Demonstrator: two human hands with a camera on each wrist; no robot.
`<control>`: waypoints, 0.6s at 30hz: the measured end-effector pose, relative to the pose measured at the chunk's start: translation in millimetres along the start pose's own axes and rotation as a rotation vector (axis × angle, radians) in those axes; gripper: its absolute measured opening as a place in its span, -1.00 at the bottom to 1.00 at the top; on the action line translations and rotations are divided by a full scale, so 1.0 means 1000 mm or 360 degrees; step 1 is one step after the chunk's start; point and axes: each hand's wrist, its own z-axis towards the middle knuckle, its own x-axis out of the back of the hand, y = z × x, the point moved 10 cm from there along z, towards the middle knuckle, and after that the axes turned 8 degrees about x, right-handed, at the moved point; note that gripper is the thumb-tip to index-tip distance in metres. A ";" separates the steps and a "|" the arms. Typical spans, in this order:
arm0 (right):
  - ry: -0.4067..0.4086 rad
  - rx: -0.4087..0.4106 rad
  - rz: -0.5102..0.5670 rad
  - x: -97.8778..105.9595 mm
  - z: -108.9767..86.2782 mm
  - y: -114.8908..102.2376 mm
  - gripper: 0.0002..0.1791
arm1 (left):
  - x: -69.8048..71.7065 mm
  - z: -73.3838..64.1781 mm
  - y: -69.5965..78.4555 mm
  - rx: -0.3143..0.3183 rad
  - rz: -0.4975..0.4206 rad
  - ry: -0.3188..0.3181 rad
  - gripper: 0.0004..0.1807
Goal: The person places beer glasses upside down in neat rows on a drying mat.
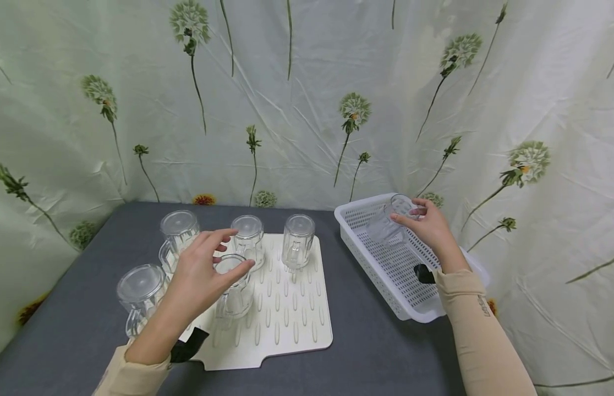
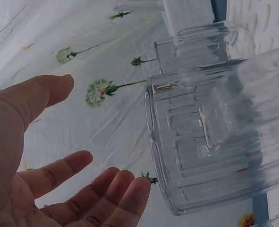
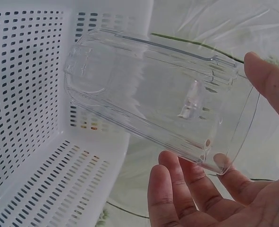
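My right hand [image 1: 432, 226] holds a clear glass mug [image 3: 144, 90] near one end, thumb on one side and fingertips on the other. The mug is tilted at the far part of a white perforated basket [image 1: 368, 275]. On the left, my left hand [image 1: 204, 269] hovers with thumb and fingers spread apart. Nearest to it is an upside-down glass mug [image 1: 236, 302] on a white ribbed draining board [image 1: 292, 335]. In the left wrist view a gap shows between the fingers [image 2: 132, 191] and the glass mug [image 2: 200, 137].
Two more upturned mugs stand at the back of the board: one in the middle [image 1: 248, 225], one at the right [image 1: 298, 242]. Further left are a back mug [image 1: 180, 223] and a front mug [image 1: 140, 286]. A dandelion-print curtain [image 1: 297, 110] hangs behind the dark table [image 1: 356, 352].
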 end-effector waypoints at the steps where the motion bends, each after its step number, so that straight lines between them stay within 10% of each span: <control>1: 0.0000 0.0001 0.0003 0.000 -0.001 0.000 0.18 | 0.000 0.000 0.001 -0.0003 -0.0002 -0.0001 -0.32; 18: -0.0010 0.0048 0.0076 0.002 -0.013 -0.009 0.16 | -0.014 0.004 0.007 -0.0032 -0.0067 -0.0069 -0.32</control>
